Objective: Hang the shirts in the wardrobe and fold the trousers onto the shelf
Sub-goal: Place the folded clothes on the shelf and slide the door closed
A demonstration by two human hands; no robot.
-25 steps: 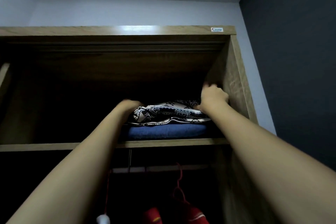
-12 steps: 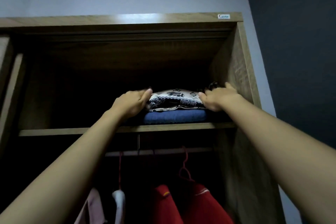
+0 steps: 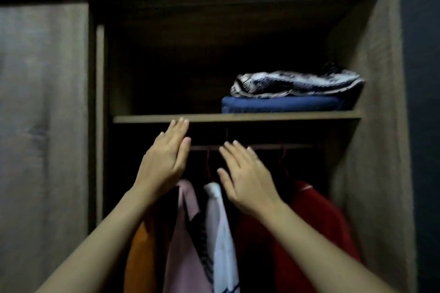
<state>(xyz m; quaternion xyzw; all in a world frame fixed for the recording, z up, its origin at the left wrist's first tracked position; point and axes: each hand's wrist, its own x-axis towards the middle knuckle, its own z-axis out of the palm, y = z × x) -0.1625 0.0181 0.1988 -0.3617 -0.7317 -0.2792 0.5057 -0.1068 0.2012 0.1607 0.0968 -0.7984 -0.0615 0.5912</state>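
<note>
As we hold nothing at this moment, we judge ourselves between garments rather than in the middle of a fold. Nearest to us, our left hand (image 3: 164, 162) is flat and empty, fingers straight and together, its tips close under the front edge of the shelf (image 3: 238, 118); whether they touch the wood we cannot tell. Our right hand (image 3: 247, 178) is just beside it, likewise spread and empty, its back toward us. Both sit in front of the hanging row and grip none of it.

Just behind the hands hang an orange shirt (image 3: 139, 257) at the left, then a pink shirt (image 3: 181, 245), a white shirt (image 3: 221, 245) and a red shirt (image 3: 314, 233) toward the right, all below the rail (image 3: 262, 147).

Above the rail runs the shelf, and on its right half, close to the side wall (image 3: 376, 150), lies a folded blue pair of trousers (image 3: 281, 105) with a black-and-white patterned pair (image 3: 297, 83) stacked on top, both lying flat.

To our eye both kinds of garment are in place, so the next move calls for turning away to check whether any clothing is left to sort; none shows here. Should another pair come, we would set it level on the stack or beside it, so the pile does not slide.
</note>
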